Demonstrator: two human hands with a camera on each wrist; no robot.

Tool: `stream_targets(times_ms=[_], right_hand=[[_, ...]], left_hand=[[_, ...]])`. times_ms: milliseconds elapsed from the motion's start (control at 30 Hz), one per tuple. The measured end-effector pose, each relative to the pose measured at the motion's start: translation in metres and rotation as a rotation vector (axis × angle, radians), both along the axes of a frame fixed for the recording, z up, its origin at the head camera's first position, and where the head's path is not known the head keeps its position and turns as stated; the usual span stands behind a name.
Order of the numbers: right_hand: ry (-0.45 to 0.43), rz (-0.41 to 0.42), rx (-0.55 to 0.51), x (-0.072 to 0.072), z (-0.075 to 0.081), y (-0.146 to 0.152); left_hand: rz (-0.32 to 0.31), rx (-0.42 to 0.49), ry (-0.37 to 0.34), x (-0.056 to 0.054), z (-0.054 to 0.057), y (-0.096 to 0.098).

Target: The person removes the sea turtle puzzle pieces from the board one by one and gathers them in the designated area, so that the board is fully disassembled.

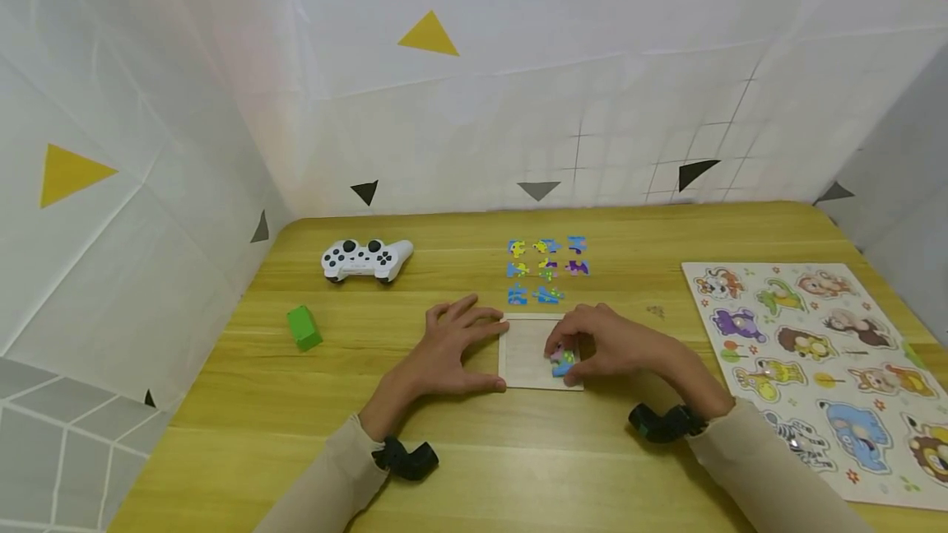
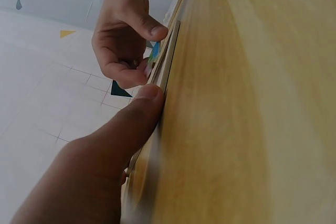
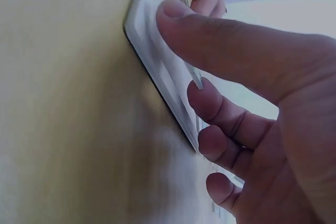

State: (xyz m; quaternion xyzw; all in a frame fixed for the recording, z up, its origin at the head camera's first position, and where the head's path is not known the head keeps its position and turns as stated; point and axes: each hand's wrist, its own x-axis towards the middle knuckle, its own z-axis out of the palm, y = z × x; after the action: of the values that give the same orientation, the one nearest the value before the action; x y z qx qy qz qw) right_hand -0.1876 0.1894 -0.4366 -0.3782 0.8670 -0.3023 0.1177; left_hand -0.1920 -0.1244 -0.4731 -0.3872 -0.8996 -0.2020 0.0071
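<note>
A shallow pale wooden puzzle tray [image 1: 527, 354] lies on the table between the two hands. My left hand [image 1: 457, 348] has its fingers spread, with the thumb and a fingertip touching the tray's left edge. In the left wrist view the left thumb [image 2: 142, 109] presses at the tray's rim. Over the tray's right part, my right hand [image 1: 611, 344] pinches a blue, green and pink jigsaw piece [image 1: 563, 359] between thumb and fingers. The right wrist view shows that piece [image 3: 196, 77] edge-on, thin, between thumb and index finger.
Behind the tray lie several loose jigsaw pieces [image 1: 546, 270] in rows. A white game controller [image 1: 363, 260] and a green block [image 1: 304, 327] are on the left. A large animal puzzle board [image 1: 807, 352] covers the right side. White sheeting [image 1: 474, 122] walls the table's back.
</note>
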Motion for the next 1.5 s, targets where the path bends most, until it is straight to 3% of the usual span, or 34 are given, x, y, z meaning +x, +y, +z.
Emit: stream_targets(times_ms=[267, 500, 967, 1500], right_hand=[[-0.012, -0.095, -0.055, -0.011, 0.002, 0.009], [0.056, -0.147, -0.065, -0.019, 0.005, 0.02], [0.156, -0.227, -0.005, -0.052, -0.003, 0.032], [-0.039, -0.227, -0.041, -0.068, -0.01, 0.035]], left_hand=[[-0.004, -0.002, 0.009, -0.001, 0.0, -0.001], [0.001, -0.012, 0.008, 0.0, -0.001, -0.001], [-0.004, 0.009, 0.017, 0.002, 0.0, 0.0], [-0.005, -0.001, -0.001, 0.001, -0.001, -0.001]])
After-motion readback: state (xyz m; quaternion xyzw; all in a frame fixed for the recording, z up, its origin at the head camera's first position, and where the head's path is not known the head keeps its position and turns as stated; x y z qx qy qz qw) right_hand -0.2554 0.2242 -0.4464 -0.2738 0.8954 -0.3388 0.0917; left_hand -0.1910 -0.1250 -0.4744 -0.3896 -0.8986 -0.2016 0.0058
